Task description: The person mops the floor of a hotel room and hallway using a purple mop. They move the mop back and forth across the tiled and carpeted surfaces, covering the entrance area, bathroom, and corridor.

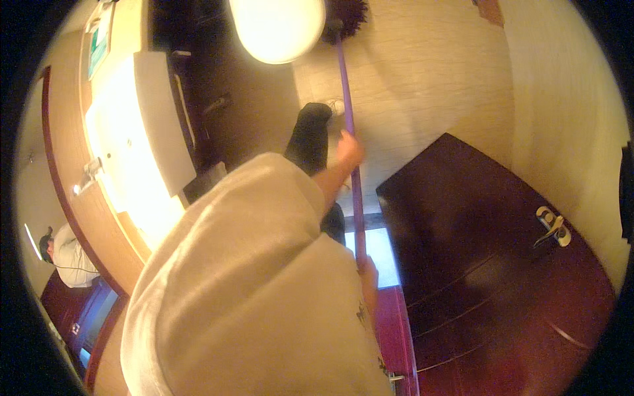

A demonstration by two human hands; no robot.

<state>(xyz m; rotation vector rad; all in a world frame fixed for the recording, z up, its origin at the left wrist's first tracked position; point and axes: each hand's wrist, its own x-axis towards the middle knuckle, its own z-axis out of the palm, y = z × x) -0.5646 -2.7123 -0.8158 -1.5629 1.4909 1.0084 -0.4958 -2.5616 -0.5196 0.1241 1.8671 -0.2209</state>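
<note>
A long purple pole [348,109] runs from a dark shaggy mop-like head [350,20] at the top of the view down towards my body. My left hand [350,150] is closed around the middle of the pole. Lower down, near its rear end, my right hand [367,274] grips it close to my side; part of this hand is blurred and its fingers are hard to make out. The shaggy head is at the pale floor [416,74], beside a bright white rounded object [278,29] that hides part of the view. My pale sleeve covers much of the lower middle.
A dark red-brown door [475,227] with a metal handle [554,226] stands at the right. On the left are a brightly lit white basin [129,148], a tap [89,177] and a mirror [37,163] that reflects a person. A plain wall [559,99] rises at far right.
</note>
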